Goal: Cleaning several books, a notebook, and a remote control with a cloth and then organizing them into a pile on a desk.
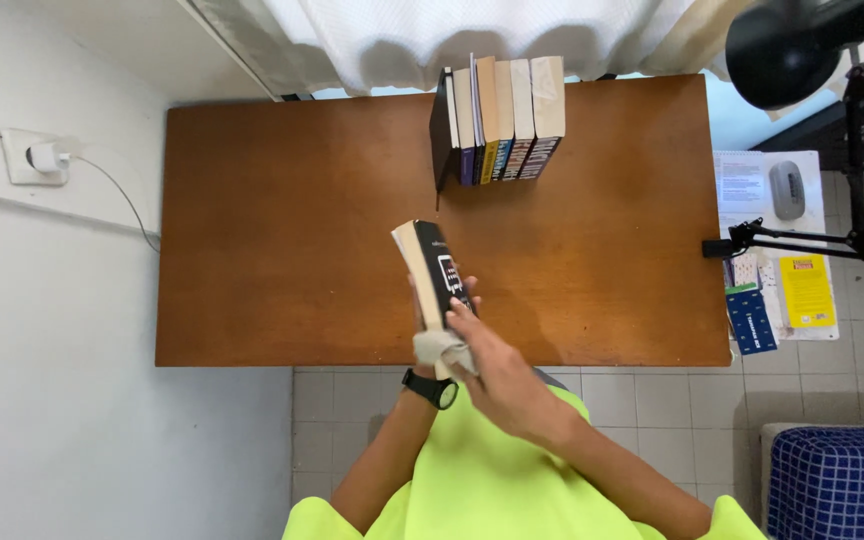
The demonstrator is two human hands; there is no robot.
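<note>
Both hands (457, 340) grip one black book (434, 272); six books (500, 118) upright on desk (282, 250).

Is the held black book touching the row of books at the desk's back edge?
Apart. The head view shows bare desk between the black book and the row of books.

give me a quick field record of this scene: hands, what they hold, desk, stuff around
left hand: holds a black book upright over the desk's near edge
right hand: presses a small grey cloth against the book's lower end
left wrist: black watch
desk: brown wood, bare near the hands
back edge: row of books standing spines up
far right: black lamp on a clamped arm
wall: plugged charger
</note>
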